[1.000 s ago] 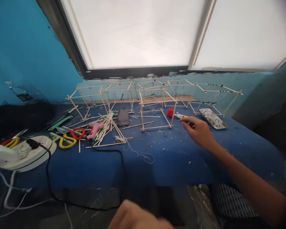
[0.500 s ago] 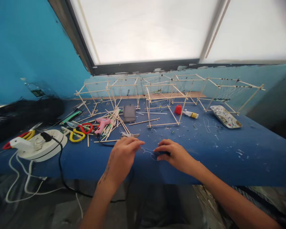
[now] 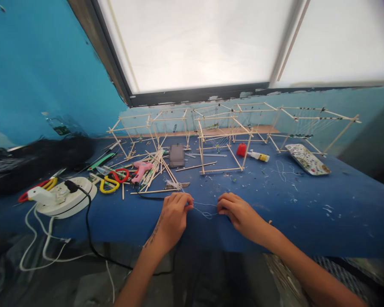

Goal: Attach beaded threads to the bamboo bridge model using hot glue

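Note:
A thin white thread (image 3: pixel 207 214) runs in loose loops between my two hands, just above the blue tabletop (image 3: pixel 259 213). My left hand (image 3: pixel 176 214) is closed, its thumb and fingertips pinching one end of the thread. Opposite it, my right hand (image 3: pixel 236 213) pinches the thread's other side between bent fingers. A small tangle of white thread (image 3: pixel 176 185) lies just beyond my left hand, beside a flat blade-like piece. Behind my hands stands an open box frame of wooden sticks (image 3: pixel 222 170).
More stick frames (image 3: pixel 342 115) line the wall. To the left lie loose sticks (image 3: pixel 153 170), a pink glue gun (image 3: pixel 142 170), scissors (image 3: pixel 110 184) and a white power strip (image 3: pixel 67 204) with cords. A glue bottle (image 3: pixel 259 156) and a paint-stained tray (image 3: pixel 307 160) are at the right.
Both hands have closed from loosely open fingers into pinches on the thread. The thread now stretches between them, and my hands are slightly lower. The view has shifted a little.

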### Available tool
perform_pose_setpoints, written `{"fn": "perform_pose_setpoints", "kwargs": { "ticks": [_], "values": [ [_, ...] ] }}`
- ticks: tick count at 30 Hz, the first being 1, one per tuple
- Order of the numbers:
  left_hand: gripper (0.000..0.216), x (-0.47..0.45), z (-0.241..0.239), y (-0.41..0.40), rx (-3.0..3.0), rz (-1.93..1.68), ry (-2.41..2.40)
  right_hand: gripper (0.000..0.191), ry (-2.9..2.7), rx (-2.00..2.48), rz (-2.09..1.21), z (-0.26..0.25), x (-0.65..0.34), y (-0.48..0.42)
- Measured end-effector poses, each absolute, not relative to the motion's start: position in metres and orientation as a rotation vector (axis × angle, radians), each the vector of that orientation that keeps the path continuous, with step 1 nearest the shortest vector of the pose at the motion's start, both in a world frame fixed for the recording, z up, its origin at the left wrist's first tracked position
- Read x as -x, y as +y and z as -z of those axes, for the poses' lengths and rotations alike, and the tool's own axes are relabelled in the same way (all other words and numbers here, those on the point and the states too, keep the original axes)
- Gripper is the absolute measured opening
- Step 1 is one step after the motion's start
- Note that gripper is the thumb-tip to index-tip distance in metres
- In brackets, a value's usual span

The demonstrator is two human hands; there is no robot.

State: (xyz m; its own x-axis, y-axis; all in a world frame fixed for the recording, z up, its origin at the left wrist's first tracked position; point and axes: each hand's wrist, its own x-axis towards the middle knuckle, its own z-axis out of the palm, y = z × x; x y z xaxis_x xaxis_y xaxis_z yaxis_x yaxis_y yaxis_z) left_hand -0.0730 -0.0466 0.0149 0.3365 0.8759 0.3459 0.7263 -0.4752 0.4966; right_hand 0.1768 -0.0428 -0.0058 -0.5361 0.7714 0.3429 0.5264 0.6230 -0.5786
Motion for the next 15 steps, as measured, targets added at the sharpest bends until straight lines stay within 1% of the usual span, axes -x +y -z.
{"fn": "perform_pose_setpoints", "kwargs": {
  "ticks": [3, 7, 9, 11, 13, 15],
  "values": [
    [0.016, 0.075, -0.022, -0.048, -2.169, -0.977, 1.416, 0.019, -2.152, 1.041, -0.674, 0.005, -0.177, -0.044],
    [0.015, 0.076, -0.043, -0.037, -1.916, -1.212, 1.315, 0.015, -1.810, 0.973, -1.006, 0.002, -0.176, -0.035],
    [0.014, 0.076, -0.055, -0.026, -1.819, -1.340, 1.235, 0.020, -1.554, 0.883, -1.193, -0.001, -0.175, -0.026],
    [0.014, 0.076, -0.066, -0.012, -1.726, -1.434, 1.133, 0.028, -1.321, 0.783, -1.311, -0.005, -0.174, -0.015],
    [0.016, 0.075, -0.075, 0.001, -1.625, -1.479, 1.033, 0.033, -1.197, 0.722, -1.344, -0.010, -0.174, -0.004],
    [0.020, 0.074, -0.082, 0.011, -1.554, -1.489, 0.987, 0.035, -1.190, 0.704, -1.333, -0.015, -0.177, 0.005]
  ]
}}
